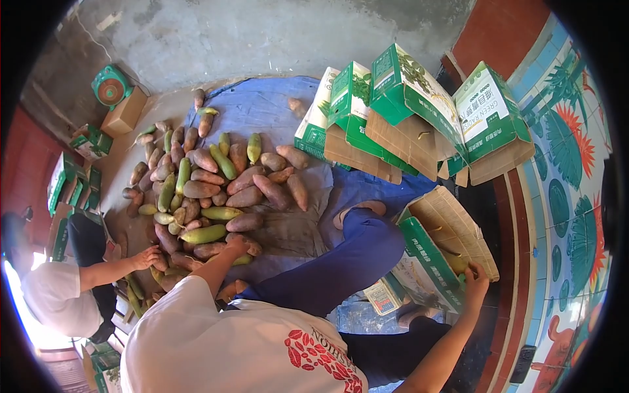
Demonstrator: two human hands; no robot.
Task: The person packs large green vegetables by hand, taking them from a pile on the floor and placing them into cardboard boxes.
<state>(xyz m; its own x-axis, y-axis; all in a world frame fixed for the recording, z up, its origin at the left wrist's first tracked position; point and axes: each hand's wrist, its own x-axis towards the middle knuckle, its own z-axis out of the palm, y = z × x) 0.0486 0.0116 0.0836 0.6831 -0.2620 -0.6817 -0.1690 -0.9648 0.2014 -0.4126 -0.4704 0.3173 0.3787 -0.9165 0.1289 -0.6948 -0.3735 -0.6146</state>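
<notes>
My left hand (240,247) reaches into a heap of radishes, its fingers closed round a reddish-brown radish (254,248); the hand partly hides it. Green radishes (204,234) and more reddish-brown ones (244,223) lie around it. Over on the right, my right hand (477,280) has its fingers curled at the rim of an open green and white cardboard box (426,255). A yellowish-green radish (455,263) shows inside that box, close to the fingers. Something small and green sits by the fingertips, too small to name.
A co-worker's hand (145,258) touches the heap's left side. Several open radish boxes (413,85) stand at the back right. A scale (383,296) sits beside my legs on the blue sheet (262,98). A green fan (111,87) stands on a carton at the far left.
</notes>
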